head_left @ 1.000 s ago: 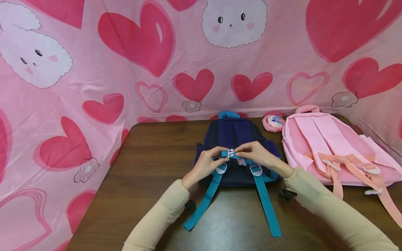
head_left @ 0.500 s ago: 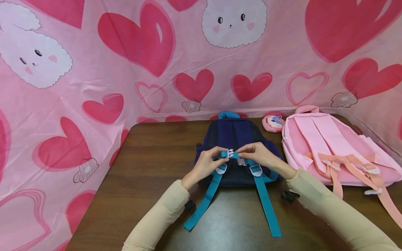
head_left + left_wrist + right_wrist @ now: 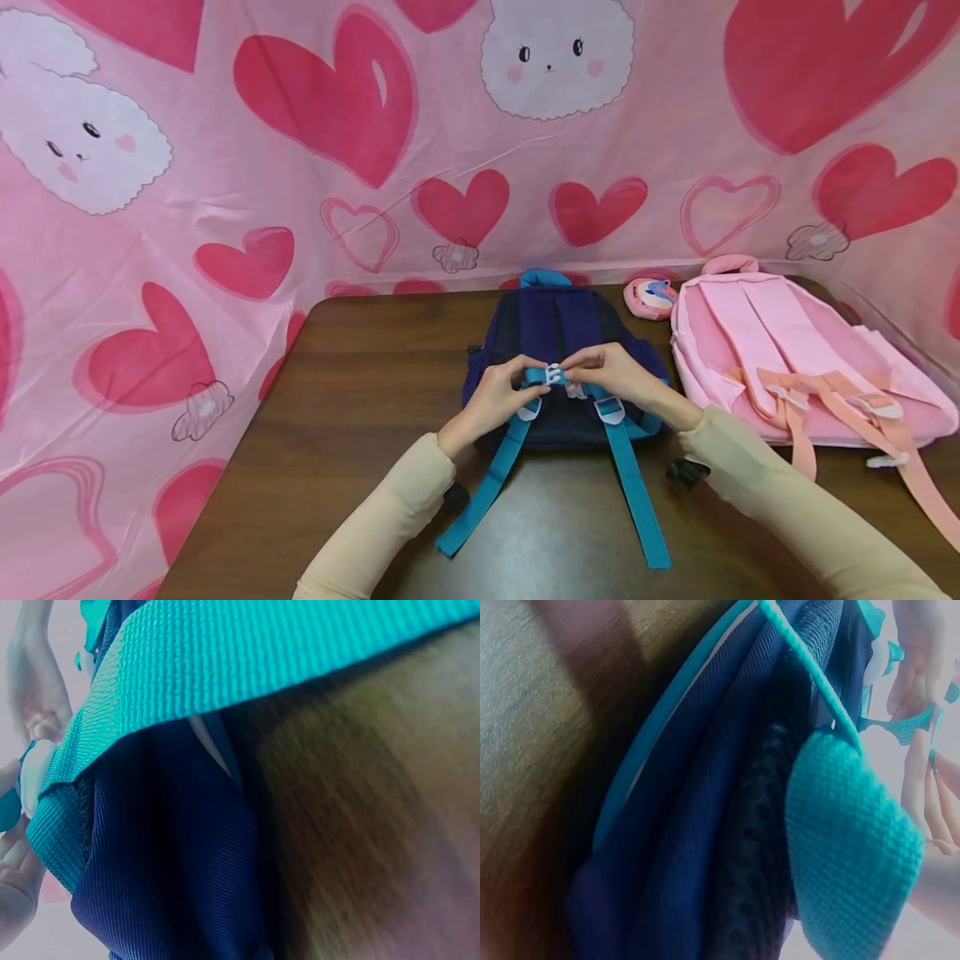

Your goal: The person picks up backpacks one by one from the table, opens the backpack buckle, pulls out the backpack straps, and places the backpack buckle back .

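A navy backpack with teal straps lies back-panel up on the table. Over its lower middle, a white side-release buckle joins a short teal webbing strap. My left hand pinches that strap just left of the buckle, between thumb and fingers. From the right, my right hand pinches the strap's other side, fingertips close against the buckle. How far the buckle halves sit together is too small to tell. Both wrist views mostly show teal webbing and navy fabric, with the hands at the edge.
To the right lies a pink backpack with peach straps, a small round pink pouch by its top. Two teal strap tails hang toward me over the brown table. A pink heart-print cloth stands behind.
My right fingertips slid slightly right along the strap half a second ago, and are now back close to the buckle. My left hand keeps its pinch. The head view tilted slightly.
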The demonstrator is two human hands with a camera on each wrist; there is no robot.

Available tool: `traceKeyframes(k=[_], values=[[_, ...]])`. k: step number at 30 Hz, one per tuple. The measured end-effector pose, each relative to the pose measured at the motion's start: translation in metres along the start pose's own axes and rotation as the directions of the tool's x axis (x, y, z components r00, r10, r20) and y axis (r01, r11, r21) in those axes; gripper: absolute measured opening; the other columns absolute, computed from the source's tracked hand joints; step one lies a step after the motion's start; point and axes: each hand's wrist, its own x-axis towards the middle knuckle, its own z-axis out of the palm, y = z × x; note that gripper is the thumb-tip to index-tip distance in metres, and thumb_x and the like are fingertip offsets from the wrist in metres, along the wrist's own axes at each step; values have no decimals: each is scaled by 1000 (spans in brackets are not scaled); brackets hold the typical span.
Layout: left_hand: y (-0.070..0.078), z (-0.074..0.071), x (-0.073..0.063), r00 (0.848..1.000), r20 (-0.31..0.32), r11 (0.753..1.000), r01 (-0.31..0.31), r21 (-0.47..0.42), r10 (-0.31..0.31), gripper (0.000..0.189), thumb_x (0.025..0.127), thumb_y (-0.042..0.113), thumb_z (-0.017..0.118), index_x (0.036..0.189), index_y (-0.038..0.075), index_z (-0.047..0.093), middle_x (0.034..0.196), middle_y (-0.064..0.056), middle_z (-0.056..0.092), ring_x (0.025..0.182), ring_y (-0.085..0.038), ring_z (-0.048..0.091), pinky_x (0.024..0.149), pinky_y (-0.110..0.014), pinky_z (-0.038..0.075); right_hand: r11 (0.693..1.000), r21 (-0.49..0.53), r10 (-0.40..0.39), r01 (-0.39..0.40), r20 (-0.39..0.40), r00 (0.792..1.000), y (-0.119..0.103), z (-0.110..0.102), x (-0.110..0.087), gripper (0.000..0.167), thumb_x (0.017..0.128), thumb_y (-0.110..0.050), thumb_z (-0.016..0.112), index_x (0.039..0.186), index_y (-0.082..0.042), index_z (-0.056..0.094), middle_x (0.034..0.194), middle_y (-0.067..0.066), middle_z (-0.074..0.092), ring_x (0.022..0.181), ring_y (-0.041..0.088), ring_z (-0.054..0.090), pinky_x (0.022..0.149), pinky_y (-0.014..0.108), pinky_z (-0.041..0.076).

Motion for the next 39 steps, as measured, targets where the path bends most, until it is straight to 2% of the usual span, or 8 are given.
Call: traceKeyframes(k=[4,7,11,19,29,33,39], values=[[-19,6,0,1000,-14,1000,-7,9,7,26,76,1,66,101,-4,58,96,-18,63,85,-26,63,72,-38,50,1000,21,14,-14,5,1000,0,1,0,26,83,-20,62,99,1,65,83,9,68,75,18,63,72,38,49],[-22,6,-1,1000,-24,1000,-9,20,9,27,76,5,67,101,-1,59,97,-14,64,86,-22,63,71,-34,50,999,48,21,-22,19,1000,1,2,0,27,83,-20,61,100,2,64,84,11,67,76,20,63,74,40,49],[-23,5,-1,999,-32,999,-20,37,21,26,77,8,67,101,2,60,97,-11,65,85,-19,63,70,-30,51,996,81,26,-29,28,999,2,2,0,29,83,-19,62,102,3,62,87,13,67,78,22,64,75,39,49],[-22,6,-1,1000,-24,997,-18,72,20,25,78,9,66,101,3,59,95,-10,65,81,-16,64,64,-21,49,991,132,33,-33,-2,999,2,2,-1,29,82,-17,63,100,6,61,86,15,67,78,23,64,74,38,49],[-22,8,-1,999,-31,997,-15,80,18,25,78,10,66,102,4,59,95,-9,65,76,-13,62,59,-20,48,991,130,42,-38,-25,999,2,3,0,28,82,-17,63,99,5,61,87,14,67,77,17,64,75,37,49],[-22,9,-1,999,-29,996,-22,87,25,25,79,11,66,102,4,59,96,-8,65,76,-9,60,62,-19,47,989,148,30,-28,-12,999,1,3,0,27,83,-15,62,99,7,60,86,14,67,77,18,64,74,36,49],[-23,10,-2,999,-35,995,-17,97,20,25,78,12,66,102,6,60,94,-6,65,67,-5,55,56,-17,44,986,161,33,-35,15,999,1,2,0,28,86,-15,57,101,9,58,86,15,66,79,18,64,76,37,49]])
